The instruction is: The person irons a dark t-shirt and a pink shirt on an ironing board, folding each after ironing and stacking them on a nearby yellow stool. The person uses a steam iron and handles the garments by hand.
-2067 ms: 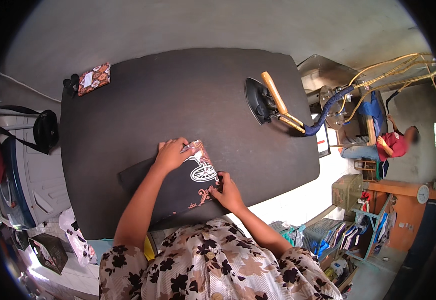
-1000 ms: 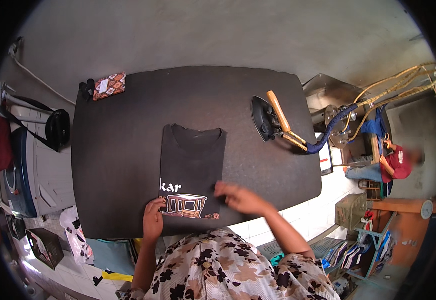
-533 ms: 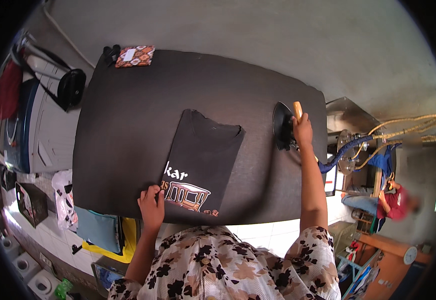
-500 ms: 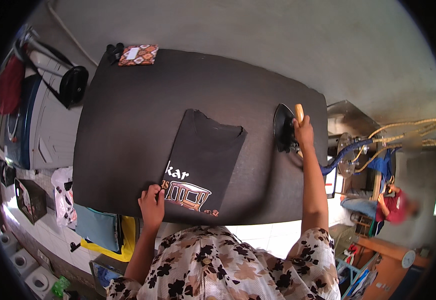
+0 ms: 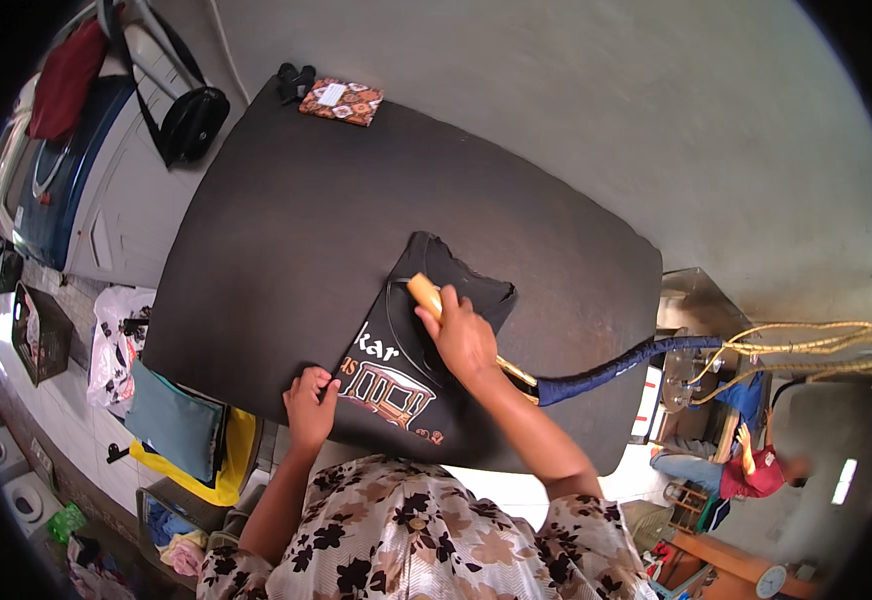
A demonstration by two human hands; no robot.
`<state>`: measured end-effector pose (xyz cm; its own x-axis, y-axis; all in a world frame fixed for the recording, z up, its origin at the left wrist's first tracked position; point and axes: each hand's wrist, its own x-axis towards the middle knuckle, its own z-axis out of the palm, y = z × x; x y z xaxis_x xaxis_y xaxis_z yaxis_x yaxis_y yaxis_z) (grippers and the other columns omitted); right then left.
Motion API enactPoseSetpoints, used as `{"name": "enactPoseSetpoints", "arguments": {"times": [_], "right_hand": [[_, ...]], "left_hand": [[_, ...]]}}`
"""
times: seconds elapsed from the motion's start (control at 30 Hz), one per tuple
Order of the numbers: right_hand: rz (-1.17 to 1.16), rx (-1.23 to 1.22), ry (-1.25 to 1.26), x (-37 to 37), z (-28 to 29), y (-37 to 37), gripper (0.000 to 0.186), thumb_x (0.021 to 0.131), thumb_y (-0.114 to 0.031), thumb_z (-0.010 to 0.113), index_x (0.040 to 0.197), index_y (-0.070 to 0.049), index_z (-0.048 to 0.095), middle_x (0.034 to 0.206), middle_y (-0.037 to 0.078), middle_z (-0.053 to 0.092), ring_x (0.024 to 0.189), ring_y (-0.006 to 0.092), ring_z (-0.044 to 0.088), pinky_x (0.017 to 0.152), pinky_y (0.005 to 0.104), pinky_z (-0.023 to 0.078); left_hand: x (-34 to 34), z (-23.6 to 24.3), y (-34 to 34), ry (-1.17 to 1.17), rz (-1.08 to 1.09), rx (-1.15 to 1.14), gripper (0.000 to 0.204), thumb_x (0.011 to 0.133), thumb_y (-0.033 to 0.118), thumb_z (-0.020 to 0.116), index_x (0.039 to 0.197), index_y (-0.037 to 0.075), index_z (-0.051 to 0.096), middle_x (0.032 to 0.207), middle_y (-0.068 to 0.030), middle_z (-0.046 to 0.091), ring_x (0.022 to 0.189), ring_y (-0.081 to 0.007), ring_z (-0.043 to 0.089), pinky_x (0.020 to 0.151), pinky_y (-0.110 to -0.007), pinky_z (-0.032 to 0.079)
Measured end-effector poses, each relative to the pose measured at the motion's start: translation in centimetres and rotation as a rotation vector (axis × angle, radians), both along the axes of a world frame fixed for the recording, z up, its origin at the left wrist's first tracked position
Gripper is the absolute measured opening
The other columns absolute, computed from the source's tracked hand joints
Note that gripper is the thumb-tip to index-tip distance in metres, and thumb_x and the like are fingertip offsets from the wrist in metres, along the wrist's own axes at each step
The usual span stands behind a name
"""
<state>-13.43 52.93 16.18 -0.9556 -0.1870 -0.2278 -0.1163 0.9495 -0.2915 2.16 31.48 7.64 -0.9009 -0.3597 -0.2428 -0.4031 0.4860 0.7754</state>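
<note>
A folded black T-shirt [image 5: 504, 292] with a white and brown print lies on the dark padded table [image 5: 286, 230], its neckline toward the far side. On its upper part sits a black iron with a wooden handle [image 5: 422, 290]. My right hand [image 5: 464, 340] is wrapped round that handle and hides much of the iron's body. At the shirt's lower left edge, my left hand [image 5: 310, 404] pinches the cloth with curled fingers.
A blue-wrapped hose [image 5: 616, 362] runs from the iron to yellow tubes at the right. A patterned notebook [image 5: 344, 102] lies at the table's far left corner. A black bag [image 5: 194, 122] hangs left. Folded cloths [image 5: 178, 420] stand near left. Another person [image 5: 751, 470] is at the right.
My right hand has brought the iron leftward from the table's right side onto the T-shirt, and the hose now stretches over the table. The left hand stays at the shirt's edge. The view has turned somewhat.
</note>
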Motion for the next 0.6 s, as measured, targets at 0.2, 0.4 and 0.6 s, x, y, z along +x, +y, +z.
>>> {"name": "enactPoseSetpoints", "arguments": {"times": [0.2,0.4,0.6], "right_hand": [[0.103,-0.005,0.075,-1.8,-1.4,-1.7,0.041,0.093,-0.044,0.054,0.102,-0.006,0.043,0.085,0.023,0.063,0.071,0.0408,0.066,0.057,0.046,0.054],[-0.061,0.108,0.161,-4.5,-1.8,-2.6,0.04,0.094,-0.044,0.053,0.1,-0.006,0.042,0.082,0.021,0.064,0.069,0.0397,0.066,0.056,0.0463,0.054],[0.176,-0.005,-0.081,-3.2,-0.2,-1.2,0.043,0.093,-0.045,0.055,0.1,-0.005,0.042,0.085,0.026,0.065,0.071,0.0442,0.064,0.061,0.0514,0.052]], "left_hand": [[0.9,-0.6,-0.5,0.025,-0.024,-0.075,0.015,0.083,0.016,0.069,0.091,0.01,0.057,0.081,-0.0009,0.061,0.079,-0.0218,0.056,0.081,-0.038,0.038],[0.9,-1.3,-0.3,0.089,-0.046,-0.09,0.016,0.083,0.015,0.068,0.092,0.009,0.057,0.084,-0.0011,0.062,0.082,-0.0226,0.057,0.08,-0.039,0.038],[0.8,-1.2,-0.6,0.074,-0.027,-0.049,0.017,0.082,0.016,0.068,0.093,0.008,0.057,0.083,-0.0017,0.062,0.079,-0.022,0.057,0.079,-0.038,0.038]]}}
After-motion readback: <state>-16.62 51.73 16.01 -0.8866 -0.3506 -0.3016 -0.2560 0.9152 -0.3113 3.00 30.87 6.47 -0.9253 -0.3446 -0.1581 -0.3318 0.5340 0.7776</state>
